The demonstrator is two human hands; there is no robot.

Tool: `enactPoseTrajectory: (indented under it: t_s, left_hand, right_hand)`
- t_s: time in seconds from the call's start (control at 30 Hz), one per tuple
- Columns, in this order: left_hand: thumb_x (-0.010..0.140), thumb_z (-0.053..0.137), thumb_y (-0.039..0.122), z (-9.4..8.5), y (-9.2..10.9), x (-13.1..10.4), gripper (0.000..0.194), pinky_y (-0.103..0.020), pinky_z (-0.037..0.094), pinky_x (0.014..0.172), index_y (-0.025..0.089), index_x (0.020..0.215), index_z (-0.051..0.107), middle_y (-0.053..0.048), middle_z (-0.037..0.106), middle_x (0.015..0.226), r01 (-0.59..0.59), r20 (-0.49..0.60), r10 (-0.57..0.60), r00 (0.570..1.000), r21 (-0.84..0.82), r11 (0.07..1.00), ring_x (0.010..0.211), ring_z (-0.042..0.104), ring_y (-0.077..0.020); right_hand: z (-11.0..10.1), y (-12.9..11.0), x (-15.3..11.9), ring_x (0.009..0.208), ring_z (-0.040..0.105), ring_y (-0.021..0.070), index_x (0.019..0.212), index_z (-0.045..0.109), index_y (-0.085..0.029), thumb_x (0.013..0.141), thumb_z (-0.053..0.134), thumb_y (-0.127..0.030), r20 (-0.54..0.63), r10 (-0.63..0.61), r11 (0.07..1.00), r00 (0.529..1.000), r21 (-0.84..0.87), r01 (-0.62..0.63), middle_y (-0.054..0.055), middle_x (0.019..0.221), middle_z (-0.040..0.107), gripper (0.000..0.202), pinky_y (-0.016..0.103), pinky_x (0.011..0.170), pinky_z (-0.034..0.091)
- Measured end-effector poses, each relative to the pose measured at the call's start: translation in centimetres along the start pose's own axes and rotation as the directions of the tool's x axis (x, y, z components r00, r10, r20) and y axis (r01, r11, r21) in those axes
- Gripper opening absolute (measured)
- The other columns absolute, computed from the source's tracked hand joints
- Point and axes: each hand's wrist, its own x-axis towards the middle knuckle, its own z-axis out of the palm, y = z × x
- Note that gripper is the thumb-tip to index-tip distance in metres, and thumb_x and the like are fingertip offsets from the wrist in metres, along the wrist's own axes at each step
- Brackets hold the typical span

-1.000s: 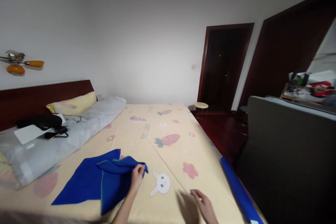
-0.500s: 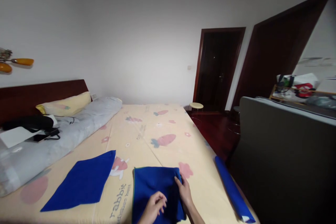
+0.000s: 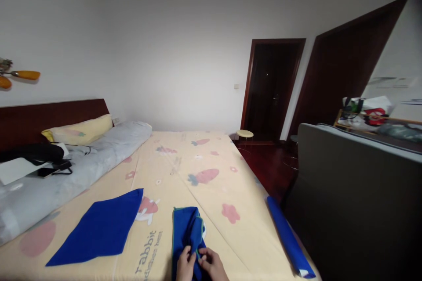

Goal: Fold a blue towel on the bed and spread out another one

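Note:
A blue cloth with green edging lies at the bed's near side, its right part folded over toward the left. My left hand is closed on the cloth, fingers pinching the fold. Close beside it, my right hand pinches the folded edge from the right. A small white patch shows at the fold's right side. To the left, a second blue cloth is spread flat on the printed bedsheet, apart from both hands.
A rolled blue item lies along the bed's right edge. A grey bundled quilt and a yellow pillow lie by the headboard. A dark grey panel stands at the right, and a stool stands beyond the bed.
The right side of the green-edged cloth has been folded over to the left, so it is narrower. My right hand has moved left beside my left hand, which now grips the cloth.

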Motion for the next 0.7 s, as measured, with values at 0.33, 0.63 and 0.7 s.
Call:
enactPoseTrajectory:
  t_s: [0.33,0.63,0.7]
  left_hand:
    - [0.061,0.063,0.047,-0.3,-0.4,-1.3,0.042,-0.041,0.043,0.103,0.02,0.093,0.068,-0.012,0.071,0.11,0.004,0.027,-0.008,1.0,0.133,0.991,0.113,0.059,-0.0302]
    - [0.075,0.054,0.062,-0.7,3.1,-2.2,0.038,-0.037,0.049,0.085,0.026,0.079,0.065,-0.007,0.066,0.084,-0.314,0.029,0.316,0.948,0.229,0.921,0.086,0.062,-0.0249]
    - [0.072,0.057,0.064,-1.0,2.9,-2.1,0.04,-0.039,0.049,0.089,0.026,0.08,0.068,-0.009,0.068,0.088,-0.287,0.058,0.281,0.958,0.236,0.929,0.091,0.063,-0.0275]
  right_hand:
    - [0.6,-2.8,1.1,0.052,0.043,0.0117,0.061,0.055,-0.021,0.059,0.072,-0.054,-0.028,-0.089,0.994,0.996,0.067,0.091,-0.006,0.053,0.049,0.036,0.027,0.054,0.033]
    - [1.2,-3.3,0.0,0.066,0.052,0.0159,0.059,0.057,-0.021,0.057,0.077,-0.047,0.038,-0.116,0.988,0.993,0.104,0.111,-0.003,0.061,0.057,0.032,0.029,0.069,0.04]
    - [0.7,-3.3,-0.1,0.06,0.047,0.0134,0.06,0.057,-0.021,0.059,0.076,-0.05,0.061,-0.099,0.989,0.993,0.114,0.092,-0.005,0.058,0.053,0.034,0.028,0.063,0.036]
